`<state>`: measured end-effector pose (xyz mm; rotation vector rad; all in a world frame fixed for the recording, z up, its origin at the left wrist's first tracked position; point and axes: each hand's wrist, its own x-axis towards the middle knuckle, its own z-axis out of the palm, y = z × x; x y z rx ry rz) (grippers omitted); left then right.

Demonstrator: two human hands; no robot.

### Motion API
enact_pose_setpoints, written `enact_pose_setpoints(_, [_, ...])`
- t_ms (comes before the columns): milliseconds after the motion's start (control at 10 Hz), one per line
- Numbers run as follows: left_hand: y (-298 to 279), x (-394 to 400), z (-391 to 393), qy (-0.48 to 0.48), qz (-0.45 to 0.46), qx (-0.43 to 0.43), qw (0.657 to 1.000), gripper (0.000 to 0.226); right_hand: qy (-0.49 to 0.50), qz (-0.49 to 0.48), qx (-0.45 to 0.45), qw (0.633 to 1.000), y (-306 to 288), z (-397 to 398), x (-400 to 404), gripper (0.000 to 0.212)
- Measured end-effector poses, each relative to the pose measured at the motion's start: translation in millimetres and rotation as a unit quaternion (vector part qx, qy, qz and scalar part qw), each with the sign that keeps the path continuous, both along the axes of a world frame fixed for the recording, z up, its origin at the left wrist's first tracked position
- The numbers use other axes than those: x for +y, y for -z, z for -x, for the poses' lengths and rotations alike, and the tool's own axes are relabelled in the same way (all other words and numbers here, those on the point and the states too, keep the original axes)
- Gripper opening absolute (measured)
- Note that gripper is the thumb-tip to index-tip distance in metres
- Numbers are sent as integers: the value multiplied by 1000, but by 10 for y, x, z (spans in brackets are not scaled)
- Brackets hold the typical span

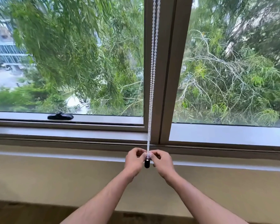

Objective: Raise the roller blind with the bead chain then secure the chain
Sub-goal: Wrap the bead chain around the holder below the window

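Head view showed both hands pinching the bead chain just above the black holder. Left hand and right hand flanked it equally, fingertips clamped; the chain ran straight up.

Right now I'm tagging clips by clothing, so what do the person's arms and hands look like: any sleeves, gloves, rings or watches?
Both forearms are bare up to the frame's bottom edge; no sleeve shows. The left hand and right hand wear no gloves, and no watch, bracelet or ring is visible. Fingernails are hard to make out.

left hand and right hand pinching bead chain, black holder below
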<state>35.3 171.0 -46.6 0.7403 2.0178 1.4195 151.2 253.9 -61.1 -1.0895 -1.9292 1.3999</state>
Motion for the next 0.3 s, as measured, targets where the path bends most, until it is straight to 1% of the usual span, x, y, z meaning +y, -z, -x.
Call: enact_pose_setpoints(300, [61,19,-137,-28,-7,6,1000,4,-26,-21,-15,999,-46,-98,110,15])
